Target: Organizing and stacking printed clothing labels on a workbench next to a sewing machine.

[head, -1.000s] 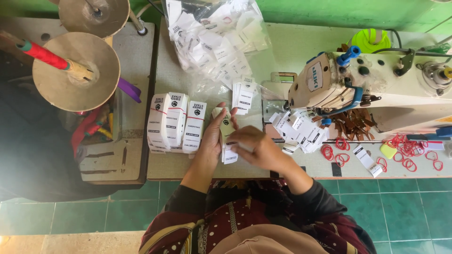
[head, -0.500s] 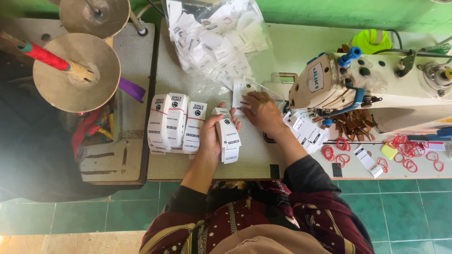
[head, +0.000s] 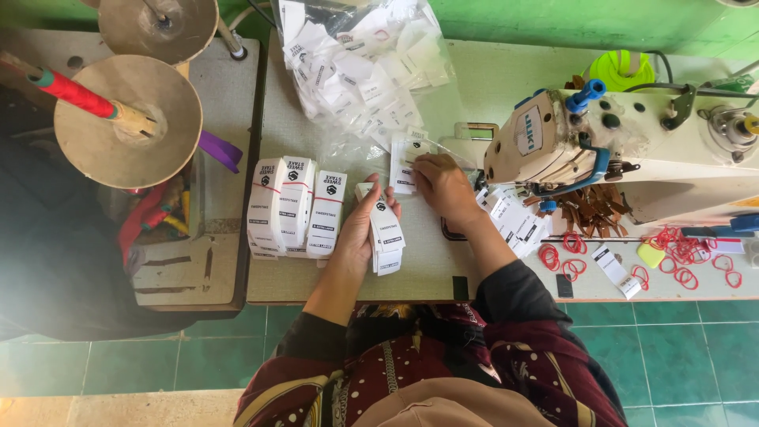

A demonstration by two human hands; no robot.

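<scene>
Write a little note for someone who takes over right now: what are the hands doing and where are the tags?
Left hand holds a stack of white tags upright on the table.
Right hand rests on loose tags by the sewing machine.
Done: three banded bundles stand at the left.
Left: a clear bag of tags and a loose pile. Red rubber bands lie right.

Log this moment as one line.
left hand: holds tag stack | right hand: on loose tags | banded bundles: beside left hand
</scene>
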